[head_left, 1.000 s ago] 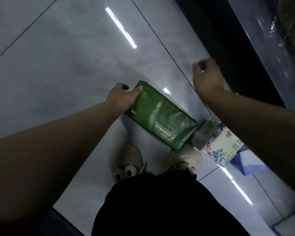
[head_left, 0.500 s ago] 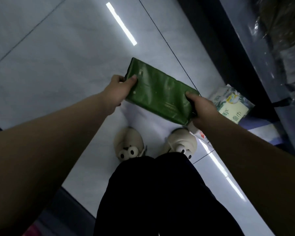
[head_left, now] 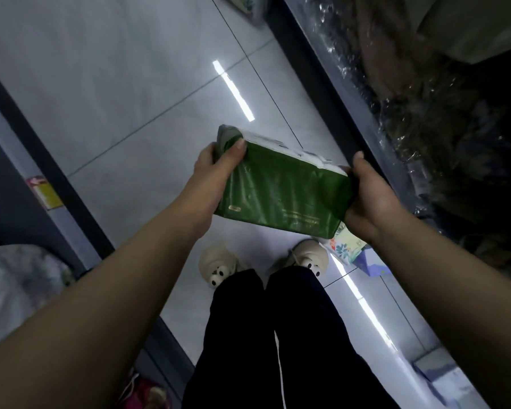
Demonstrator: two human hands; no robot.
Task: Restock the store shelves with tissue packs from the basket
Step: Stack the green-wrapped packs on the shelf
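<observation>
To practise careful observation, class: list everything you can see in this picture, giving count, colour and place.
green tissue pack: one, dark green, held above the floor, centre
floral pack: one, white with flower print, low beside the right shoe
floor: one, grey tiles, centre
wrapped goods: count unclear, brownish under clear film, right shelf
price tag: one, yellow and red, left shelf edge
shoes: two, cream, on the floor
trousers: one pair, black, bottom centre
hands: two, left hand and right hand, gripping the green pack's ends
</observation>
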